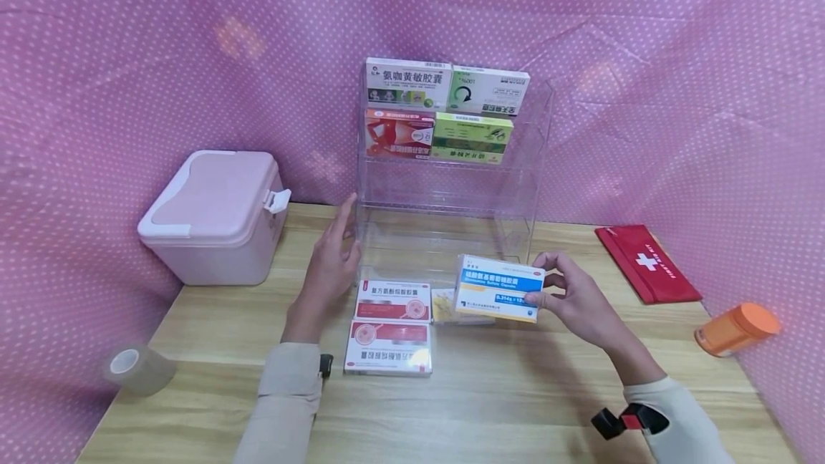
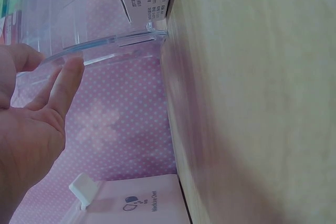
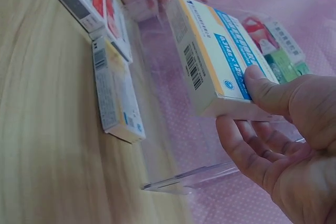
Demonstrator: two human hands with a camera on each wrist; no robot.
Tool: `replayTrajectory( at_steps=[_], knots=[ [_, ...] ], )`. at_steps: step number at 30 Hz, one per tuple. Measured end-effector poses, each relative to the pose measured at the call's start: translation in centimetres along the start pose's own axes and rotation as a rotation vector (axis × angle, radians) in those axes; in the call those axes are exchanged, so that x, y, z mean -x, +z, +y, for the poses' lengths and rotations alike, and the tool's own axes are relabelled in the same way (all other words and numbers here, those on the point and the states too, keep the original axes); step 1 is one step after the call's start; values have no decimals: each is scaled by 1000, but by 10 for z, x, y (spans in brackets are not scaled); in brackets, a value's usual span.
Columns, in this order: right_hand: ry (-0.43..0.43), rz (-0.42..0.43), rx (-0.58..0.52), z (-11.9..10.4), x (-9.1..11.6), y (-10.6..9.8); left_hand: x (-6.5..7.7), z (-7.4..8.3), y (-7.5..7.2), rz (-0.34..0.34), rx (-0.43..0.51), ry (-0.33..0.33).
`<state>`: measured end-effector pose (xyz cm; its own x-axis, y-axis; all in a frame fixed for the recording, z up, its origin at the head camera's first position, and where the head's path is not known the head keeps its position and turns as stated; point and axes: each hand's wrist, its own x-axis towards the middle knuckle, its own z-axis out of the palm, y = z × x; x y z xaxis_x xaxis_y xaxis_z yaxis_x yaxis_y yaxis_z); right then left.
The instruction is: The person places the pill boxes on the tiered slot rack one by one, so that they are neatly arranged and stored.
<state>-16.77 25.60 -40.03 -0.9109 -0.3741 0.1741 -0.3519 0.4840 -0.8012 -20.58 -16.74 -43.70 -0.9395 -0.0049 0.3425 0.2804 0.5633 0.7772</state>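
Note:
My right hand (image 1: 576, 301) pinches a white, blue and yellow medicine box (image 1: 493, 285) by its right end, thumb on the front and fingers behind. It holds the box in front of the lower tiers of a clear tiered display rack (image 1: 445, 197). My left hand (image 1: 330, 263) is at the rack's left side, its fingers fairly straight and apparently touching the edge. On the table before the rack lie two red and white medicine boxes (image 1: 392, 300), (image 1: 389, 348). A yellowish white box (image 1: 445, 305) beside them is partly hidden behind the held box.
Several medicine boxes, including a green one (image 1: 473, 138), fill the rack's upper two tiers. A pink medicine chest (image 1: 213, 217) and a tape roll (image 1: 140, 369) are at left. To the right lie a red first aid pouch (image 1: 647, 263) and an orange bottle (image 1: 737, 329).

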Motion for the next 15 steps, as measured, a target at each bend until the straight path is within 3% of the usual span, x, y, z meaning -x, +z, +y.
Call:
replayTrajectory(
  at_steps=[15],
  knots=[
    [-105, 84, -5, -24, -32, -19, 1, 1, -1, 5, -1, 5]
  ],
)
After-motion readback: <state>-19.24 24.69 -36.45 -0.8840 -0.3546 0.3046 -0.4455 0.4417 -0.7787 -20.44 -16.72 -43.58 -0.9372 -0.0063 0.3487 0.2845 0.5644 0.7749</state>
